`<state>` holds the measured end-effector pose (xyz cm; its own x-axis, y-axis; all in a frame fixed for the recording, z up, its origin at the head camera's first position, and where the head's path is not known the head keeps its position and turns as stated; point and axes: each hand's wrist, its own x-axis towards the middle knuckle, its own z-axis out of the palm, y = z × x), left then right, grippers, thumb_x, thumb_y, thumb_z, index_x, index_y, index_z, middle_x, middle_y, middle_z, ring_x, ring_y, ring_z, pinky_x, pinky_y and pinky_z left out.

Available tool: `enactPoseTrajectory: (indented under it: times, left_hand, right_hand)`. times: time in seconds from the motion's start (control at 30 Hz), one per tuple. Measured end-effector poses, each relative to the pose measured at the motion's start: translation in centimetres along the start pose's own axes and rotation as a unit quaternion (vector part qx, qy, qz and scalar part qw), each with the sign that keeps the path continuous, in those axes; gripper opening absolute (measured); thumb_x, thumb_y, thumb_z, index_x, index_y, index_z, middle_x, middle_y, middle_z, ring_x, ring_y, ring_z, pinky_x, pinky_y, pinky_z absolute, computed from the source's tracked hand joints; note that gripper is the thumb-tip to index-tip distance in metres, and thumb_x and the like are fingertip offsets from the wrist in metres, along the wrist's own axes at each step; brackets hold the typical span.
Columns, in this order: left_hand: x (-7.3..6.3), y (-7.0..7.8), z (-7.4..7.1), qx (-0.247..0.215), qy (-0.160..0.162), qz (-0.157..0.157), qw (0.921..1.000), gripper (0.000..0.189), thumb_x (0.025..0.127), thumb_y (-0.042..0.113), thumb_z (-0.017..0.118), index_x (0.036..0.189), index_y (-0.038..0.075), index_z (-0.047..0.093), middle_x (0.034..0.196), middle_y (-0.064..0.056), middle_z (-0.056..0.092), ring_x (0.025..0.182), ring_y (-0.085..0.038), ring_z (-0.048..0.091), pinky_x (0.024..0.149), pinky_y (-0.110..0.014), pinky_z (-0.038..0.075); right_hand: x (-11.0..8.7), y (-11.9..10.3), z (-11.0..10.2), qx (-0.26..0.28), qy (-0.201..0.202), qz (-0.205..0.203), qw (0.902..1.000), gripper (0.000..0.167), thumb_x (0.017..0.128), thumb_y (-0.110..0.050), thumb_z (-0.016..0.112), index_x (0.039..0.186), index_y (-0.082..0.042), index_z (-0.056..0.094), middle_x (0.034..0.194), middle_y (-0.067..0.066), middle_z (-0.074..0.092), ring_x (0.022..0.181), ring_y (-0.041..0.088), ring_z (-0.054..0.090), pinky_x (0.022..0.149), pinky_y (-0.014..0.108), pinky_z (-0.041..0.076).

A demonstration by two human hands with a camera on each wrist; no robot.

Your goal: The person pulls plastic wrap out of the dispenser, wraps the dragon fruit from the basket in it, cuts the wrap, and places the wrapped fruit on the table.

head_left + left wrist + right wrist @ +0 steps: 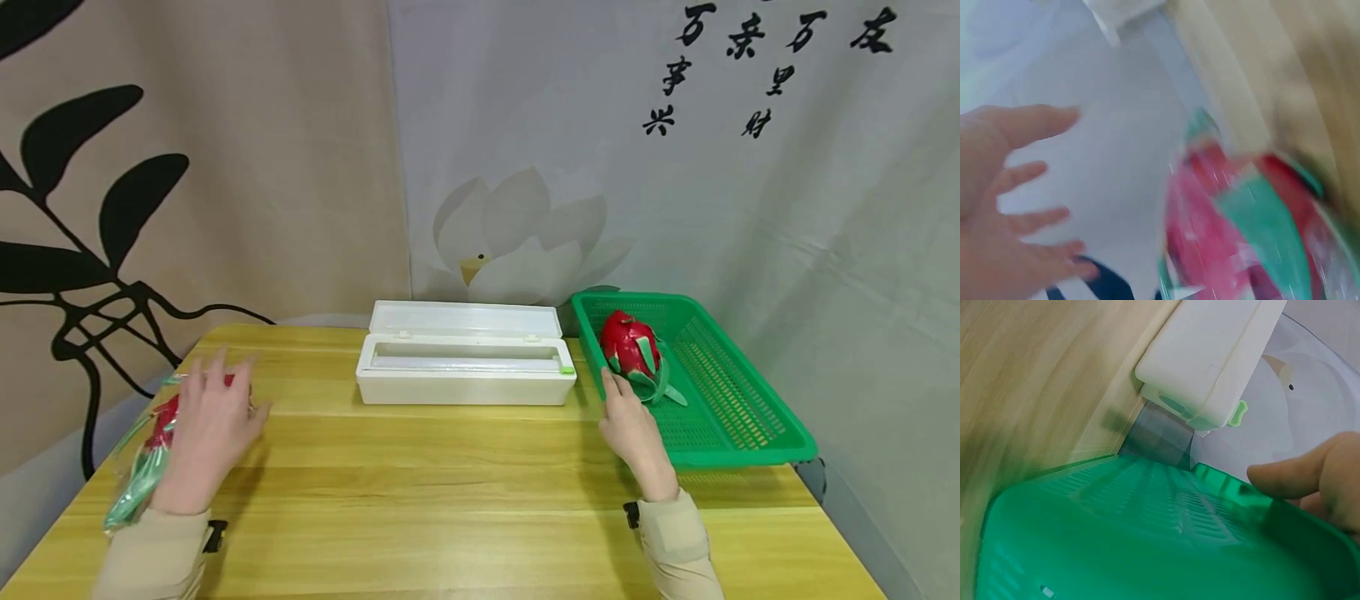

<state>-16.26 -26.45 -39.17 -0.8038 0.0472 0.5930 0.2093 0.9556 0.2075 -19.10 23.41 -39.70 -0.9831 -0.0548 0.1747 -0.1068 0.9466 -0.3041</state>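
In the head view my left hand [206, 433] hovers at the table's left side, fingers spread. A red and green dragon fruit [1241, 231] in shiny clear film lies beside it, partly hidden by the hand in the head view. Thumb and fingers of the left hand [1016, 206] stand apart from the fruit in the left wrist view. On the right, my right hand [633, 429] grips the near left rim of a green plastic basket [738, 333]; its thumb [1288, 478] lies at the rim. Another dragon fruit [630, 343] rests inside the basket.
A white cling film box [465, 390] stands at the back middle, its lid [465, 318] raised and a roll inside. A light green slider [1239, 414] sits at its right end. Printed curtains hang behind the wooden table [420, 500]. The basket overhangs the right table edge.
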Motion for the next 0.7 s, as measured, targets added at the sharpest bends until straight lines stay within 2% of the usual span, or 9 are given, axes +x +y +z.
enactPoseTrajectory:
  times: [0.07, 0.13, 0.2, 0.27, 0.33, 0.4, 0.47, 0.57, 0.7]
  left_hand:
    - [0.8, 1.1, 0.8, -0.019, 0.025, 0.041, 0.9987, 0.058, 0.067, 0.002, 0.079, 0.119, -0.006, 0.053, 0.125, -0.037, 0.048, 0.119, -0.058, 0.039, 0.09, -0.071, 0.039]
    - [1.5, 2.1, 1.7, -0.047, 0.017, 0.06, 0.9969, 0.051, 0.072, 0.001, 0.075, 0.118, -0.006, 0.055, 0.122, -0.032, 0.053, 0.118, -0.052, 0.044, 0.09, -0.066, 0.043]
    - [2.3, 3.0, 2.7, -0.08, -0.013, 0.06, 0.9949, 0.045, 0.078, 0.003, 0.07, 0.12, -0.006, 0.055, 0.121, -0.03, 0.055, 0.116, -0.048, 0.047, 0.089, -0.064, 0.045]
    - [3.1, 3.6, 3.8, -0.109, -0.048, 0.052, 0.9915, 0.041, 0.084, 0.004, 0.065, 0.123, -0.006, 0.055, 0.122, -0.029, 0.056, 0.115, -0.047, 0.049, 0.092, -0.063, 0.045]
    - [3.9, 4.2, 4.9, -0.135, -0.083, 0.045, 0.9864, 0.039, 0.088, 0.006, 0.061, 0.125, -0.005, 0.054, 0.124, -0.029, 0.056, 0.117, -0.047, 0.049, 0.096, -0.062, 0.043]
    - [4.7, 4.8, 6.0, -0.153, -0.106, 0.047, 0.9815, 0.039, 0.09, 0.008, 0.059, 0.127, -0.003, 0.054, 0.125, -0.029, 0.056, 0.118, -0.046, 0.05, 0.098, -0.06, 0.043]
    - [5.3, 5.3, 7.1, -0.164, -0.122, 0.057, 0.9773, 0.038, 0.091, 0.008, 0.059, 0.128, -0.001, 0.054, 0.126, -0.027, 0.057, 0.119, -0.044, 0.05, 0.098, -0.058, 0.045]
    - [6.0, 6.1, 8.4, -0.167, -0.139, 0.08, 0.9728, 0.039, 0.091, 0.006, 0.059, 0.129, 0.001, 0.055, 0.125, -0.024, 0.06, 0.118, -0.041, 0.051, 0.097, -0.056, 0.046]
    - [6.5, 6.6, 9.5, -0.144, -0.157, 0.112, 0.9707, 0.034, 0.09, 0.004, 0.06, 0.123, 0.0, 0.06, 0.118, -0.019, 0.066, 0.113, -0.038, 0.052, 0.094, -0.051, 0.048]
  right_hand:
    - [0.0, -0.2, 0.0, -0.011, 0.008, 0.012, 0.9998, 0.054, 0.093, -0.001, 0.044, 0.145, 0.002, 0.032, 0.141, 0.028, 0.042, 0.101, 0.047, 0.06, 0.069, 0.056, 0.053]
    - [0.1, -0.5, 0.2, -0.027, 0.027, 0.023, 0.999, 0.052, 0.092, -0.004, 0.049, 0.143, 0.0, 0.037, 0.139, 0.028, 0.044, 0.1, 0.047, 0.059, 0.066, 0.058, 0.052]
    - [0.3, -0.9, 0.4, -0.045, 0.064, 0.025, 0.9966, 0.049, 0.09, -0.006, 0.054, 0.139, -0.001, 0.044, 0.137, 0.027, 0.046, 0.102, 0.047, 0.058, 0.064, 0.059, 0.052]
    - [0.8, -1.4, 0.6, -0.055, 0.115, 0.009, 0.9918, 0.044, 0.088, -0.007, 0.059, 0.131, 0.0, 0.052, 0.134, 0.027, 0.049, 0.107, 0.047, 0.056, 0.065, 0.06, 0.053]
    - [1.5, -1.9, 0.7, -0.054, 0.16, -0.023, 0.9854, 0.039, 0.086, -0.006, 0.062, 0.124, 0.001, 0.058, 0.131, 0.025, 0.053, 0.11, 0.045, 0.056, 0.065, 0.057, 0.055]
    - [2.4, -2.3, 0.8, -0.048, 0.186, -0.065, 0.9793, 0.034, 0.084, -0.003, 0.064, 0.118, 0.001, 0.062, 0.126, 0.022, 0.059, 0.111, 0.042, 0.056, 0.069, 0.054, 0.056]
    - [3.5, -2.6, 0.9, -0.039, 0.181, -0.101, 0.9774, 0.031, 0.084, -0.002, 0.065, 0.115, 0.001, 0.064, 0.121, 0.019, 0.063, 0.111, 0.04, 0.057, 0.074, 0.052, 0.057]
    - [5.0, -2.8, 1.4, -0.039, 0.142, -0.136, 0.9797, 0.027, 0.085, 0.0, 0.064, 0.112, 0.0, 0.066, 0.113, 0.016, 0.067, 0.108, 0.037, 0.059, 0.081, 0.05, 0.056]
    - [6.2, -3.1, 2.1, -0.064, 0.096, -0.161, 0.9803, 0.019, 0.087, 0.002, 0.061, 0.102, -0.003, 0.071, 0.099, 0.015, 0.072, 0.097, 0.033, 0.063, 0.074, 0.044, 0.057]
